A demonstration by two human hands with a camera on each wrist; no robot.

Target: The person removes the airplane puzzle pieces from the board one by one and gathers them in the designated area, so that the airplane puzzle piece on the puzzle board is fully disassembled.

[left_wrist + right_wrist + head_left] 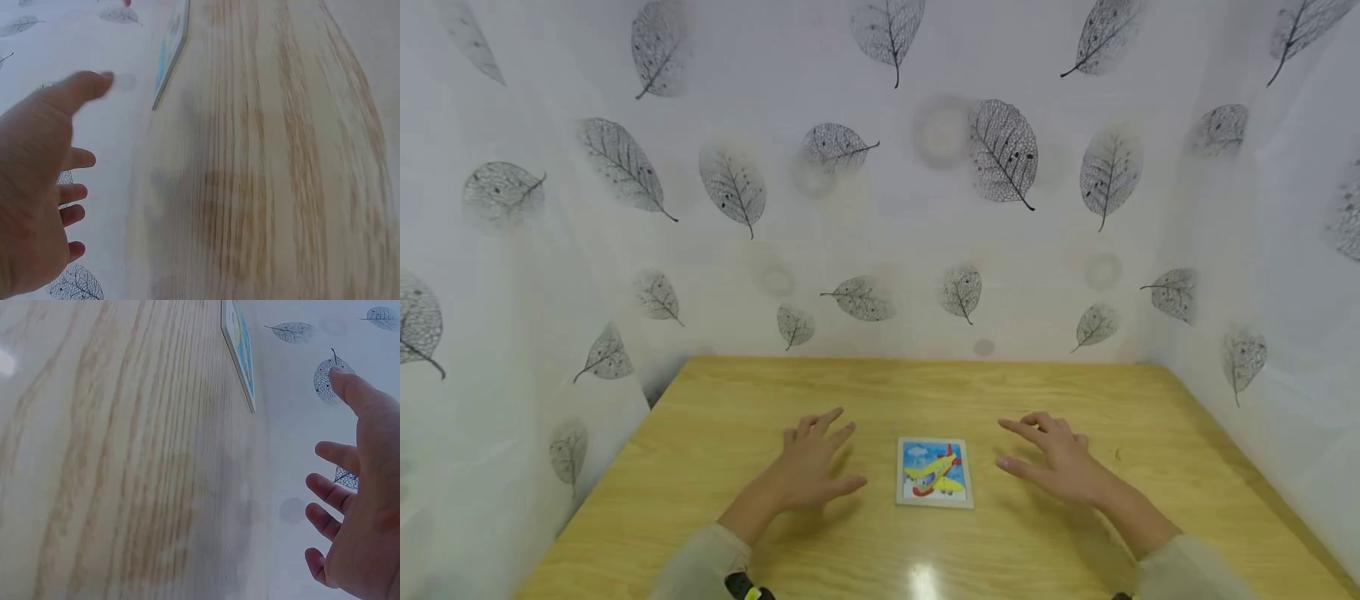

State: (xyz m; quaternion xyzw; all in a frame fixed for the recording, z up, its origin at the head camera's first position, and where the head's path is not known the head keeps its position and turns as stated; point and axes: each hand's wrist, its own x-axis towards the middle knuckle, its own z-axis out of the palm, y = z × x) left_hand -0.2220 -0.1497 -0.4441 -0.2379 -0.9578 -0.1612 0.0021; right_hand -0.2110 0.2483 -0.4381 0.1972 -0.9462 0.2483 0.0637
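Observation:
A small square picture puzzle (934, 472) with a pale frame lies flat on the wooden table, showing a yellow and red airplane on blue. To its left hovers my left hand (811, 467), fingers spread and holding nothing. On the other side my right hand (1056, 462) is likewise spread, apart from the puzzle, with nothing in its grasp. The left wrist view shows the left hand (37, 181) with thumb extended and the puzzle's edge (172, 53) beyond it. In the right wrist view, the right hand (369, 500) has loosely bent fingers, and the puzzle (239, 350) appears edge-on.
The wooden table (775, 387) reaches back to a white curtain (887, 225) printed with grey leaves, which also hangs along both sides. A dark band with a yellow part (747, 586) is on the left wrist. Light reflects off the table's near part.

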